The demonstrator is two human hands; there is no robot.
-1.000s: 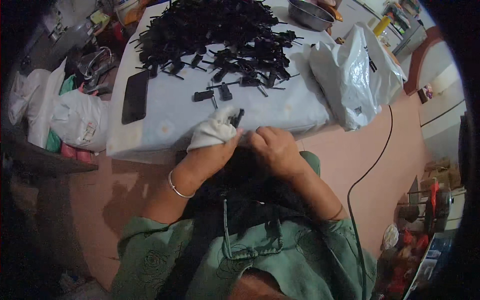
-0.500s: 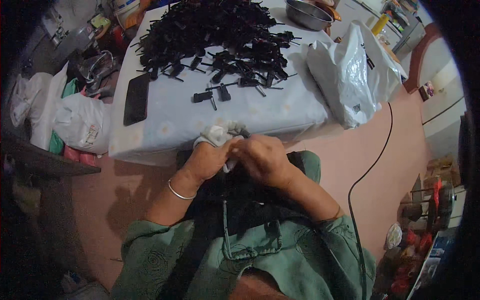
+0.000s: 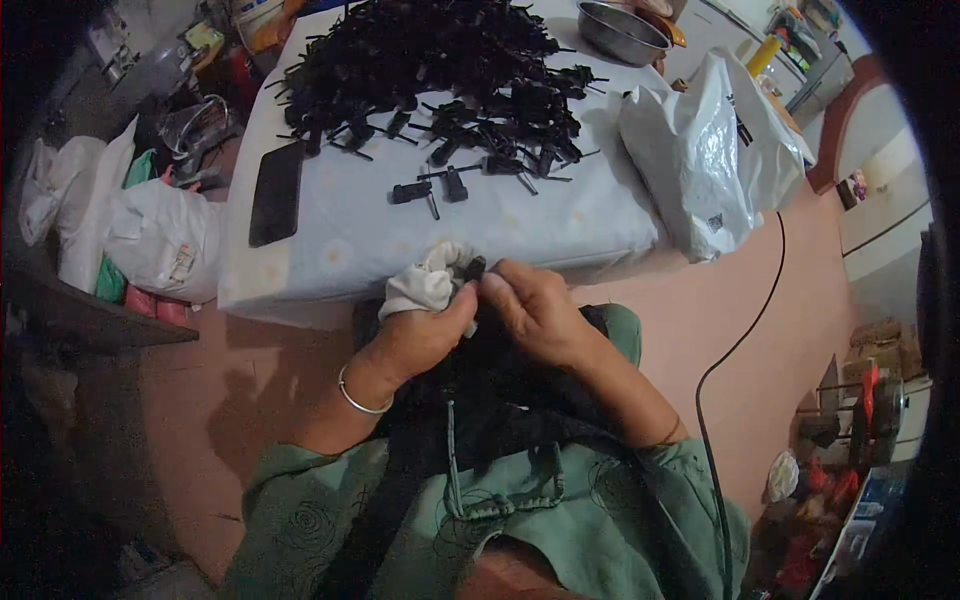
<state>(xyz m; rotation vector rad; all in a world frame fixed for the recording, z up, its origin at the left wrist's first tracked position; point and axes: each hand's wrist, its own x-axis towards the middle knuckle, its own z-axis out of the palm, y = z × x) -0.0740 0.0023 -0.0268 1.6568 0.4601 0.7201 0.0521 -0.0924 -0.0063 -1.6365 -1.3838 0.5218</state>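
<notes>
In a green patterned garment (image 3: 600, 510), I sit on the near side of a cloth-covered surface (image 3: 560, 225), forearms raised over my dark lap. My left hand (image 3: 432, 338), a silvery bangle (image 3: 366, 397) at the wrist, is closed around a bunched white cloth (image 3: 425, 285) and a small black part (image 3: 475, 268), the thumb pressed against it. My right hand (image 3: 538, 308) comes in just beside, thumb and fingers drawn together; I cannot tell what lies between their tips. The part sits at about the middle of the near edge. Its showing end points away from me, toward the surface; the rest is hidden, so I cannot tell its full long axis.

Pinkish floor (image 3: 665, 320) stretches around me, crossed on the right by a black cable (image 3: 705, 385). Beyond the near edge, two loose black pieces (image 3: 410, 193) lie close together: the left one's body runs roughly along that edge, its thin rod turned toward me; the right one's body points away. A dark phone (image 3: 276, 195) lies lengthwise along the left edge, level with a white plastic bag (image 3: 690, 150) at the right. White sacks (image 3: 160, 240) crowd the room's left side. Farther back spreads a heap of black parts (image 3: 420, 75), with a metal bowl (image 3: 622, 32) near the far right edge.
</notes>
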